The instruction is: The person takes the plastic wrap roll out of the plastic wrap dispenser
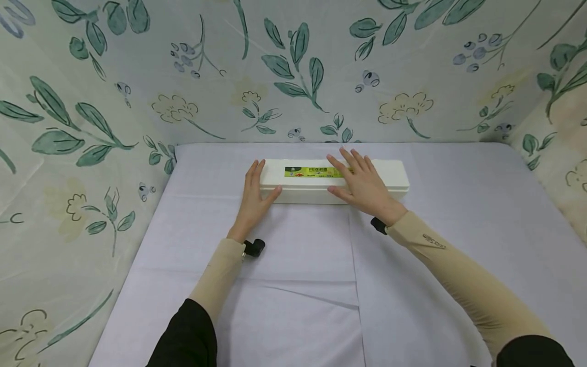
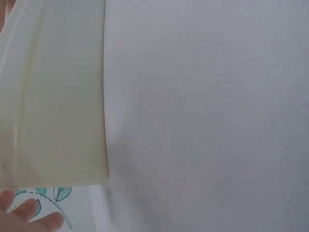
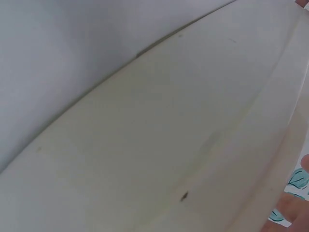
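A long white cling film box (image 1: 304, 182) with a yellow-green label (image 1: 307, 172) lies lengthwise near the back of the table. My left hand (image 1: 254, 199) is at its left end, fingers extended along the end and thumb at the front edge. Across the right part of the lid lies my right hand (image 1: 364, 188), its fingers spread and covering the label's right end; the thumb is by the front edge. In the left wrist view the box (image 2: 63, 106) shows its plain side, with fingertips (image 2: 48, 222) beyond its end. The box (image 3: 145, 125) fills most of the right wrist view.
A creased white cloth (image 1: 298, 255) covers the table. Behind and to the left hangs a curtain (image 1: 220, 66) with leaf and flower prints, close to the table's back edge. Small black wrist cameras (image 1: 254, 248) sit at both cuffs.
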Motion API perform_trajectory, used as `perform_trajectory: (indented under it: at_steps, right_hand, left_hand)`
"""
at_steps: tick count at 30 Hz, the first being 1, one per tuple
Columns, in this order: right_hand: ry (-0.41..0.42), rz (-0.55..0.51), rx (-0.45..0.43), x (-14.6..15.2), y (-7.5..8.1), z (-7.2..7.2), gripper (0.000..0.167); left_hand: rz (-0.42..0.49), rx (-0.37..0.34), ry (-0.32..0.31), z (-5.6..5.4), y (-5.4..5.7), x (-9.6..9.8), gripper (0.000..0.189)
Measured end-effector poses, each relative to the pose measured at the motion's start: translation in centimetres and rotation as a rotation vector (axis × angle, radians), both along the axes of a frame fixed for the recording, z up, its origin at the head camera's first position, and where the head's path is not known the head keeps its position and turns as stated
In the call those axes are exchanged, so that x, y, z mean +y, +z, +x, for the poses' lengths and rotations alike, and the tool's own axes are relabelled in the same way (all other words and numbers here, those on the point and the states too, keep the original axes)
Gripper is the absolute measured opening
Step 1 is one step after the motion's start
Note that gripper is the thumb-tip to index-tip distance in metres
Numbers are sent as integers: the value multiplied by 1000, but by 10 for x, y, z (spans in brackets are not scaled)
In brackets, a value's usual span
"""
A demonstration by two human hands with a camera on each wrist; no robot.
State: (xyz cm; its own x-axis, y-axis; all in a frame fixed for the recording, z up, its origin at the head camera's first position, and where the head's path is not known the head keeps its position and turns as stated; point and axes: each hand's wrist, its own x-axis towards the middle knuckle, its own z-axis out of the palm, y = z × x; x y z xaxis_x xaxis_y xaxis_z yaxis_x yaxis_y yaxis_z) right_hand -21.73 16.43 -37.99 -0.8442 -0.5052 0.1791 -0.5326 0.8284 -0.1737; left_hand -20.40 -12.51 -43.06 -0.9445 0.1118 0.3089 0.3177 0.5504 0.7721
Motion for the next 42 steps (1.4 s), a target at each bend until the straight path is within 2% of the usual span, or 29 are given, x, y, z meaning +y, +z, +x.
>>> perform_trajectory:
  at_steps: [10,14,18,20,27,31,36,42]
  right_hand:
    - [52,5,-12,-1,-1,-4,78]
    - [75,9,-12,-2,-3,-5,78]
    - [91,12,-3,-3,-4,-6,78]
    - [96,18,6,-3,-5,-7,78]
    - [120,29,-4,-6,-4,-9,80]
    - [138,30,-8,-8,-4,-11,81]
    - [145,34,-3,-10,-5,-14,82]
    - [152,44,-7,-10,-6,-17,84]
  left_hand:
    - [116,-75,-51,-5,-2,-5,105]
    - [181,-135,-76,-7,-3,-6,109]
    - [247,-162,-114,-7,-3,-8,111]
    - [278,-169,-137,-7,-1,-8,110]
    - [337,-209,-178,3,25,-7,107]
    - [371,-277,-173,4,29,-7,108]
    - [428,-326,-176,0,26,-10,109]
    - [465,-350,-192,-16,6,-16,112]
